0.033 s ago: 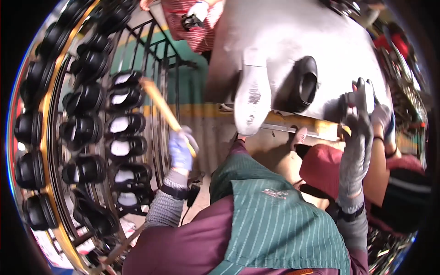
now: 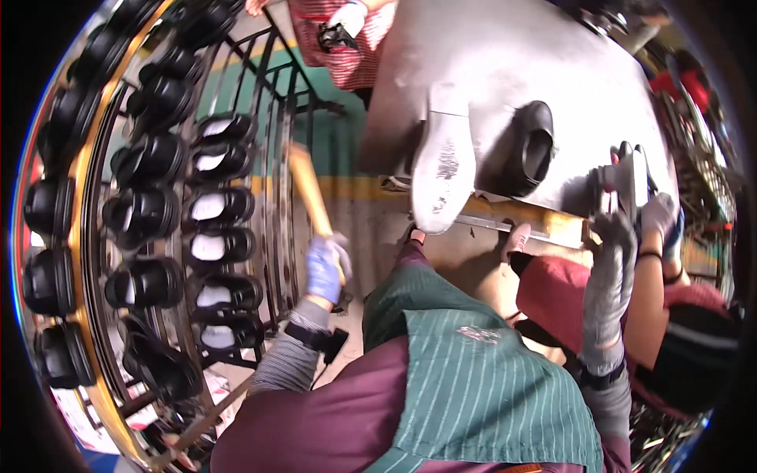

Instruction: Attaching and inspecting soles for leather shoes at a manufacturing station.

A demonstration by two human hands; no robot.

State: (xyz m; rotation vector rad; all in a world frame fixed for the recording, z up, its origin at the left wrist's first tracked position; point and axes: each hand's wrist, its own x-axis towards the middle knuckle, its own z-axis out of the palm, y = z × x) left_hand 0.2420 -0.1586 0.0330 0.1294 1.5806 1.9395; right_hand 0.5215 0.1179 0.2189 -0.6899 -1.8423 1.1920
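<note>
My left hand [image 2: 325,272], in a blue and grey glove, is closed round a pale wooden stick [image 2: 311,189]. The stick points up and away beside the shoe rack, its far end slightly blurred. At the table's right edge my right hand [image 2: 613,236], grey-gloved, has its fingers at the near end of a shoe with a grey sole [image 2: 629,181]; the fingertips are partly hidden. On the metal table [image 2: 473,47] lies a shoe with its long light sole [image 2: 443,173] facing up, jutting past the near edge. Right of it sits a black shoe [image 2: 535,146].
Racks of black shoes [image 2: 142,217] fill the left side, behind a dark metal frame [image 2: 276,87]. Close on my right a co-worker's gloved hand [image 2: 658,213] is beside the shoe. Another person in a red striped garment [image 2: 355,67] stands at the far left of the table.
My left hand and the wooden stick have moved to the right, away from the rack. My right hand and the shoe beside it have come slightly nearer. The whole view has shifted a little.
</note>
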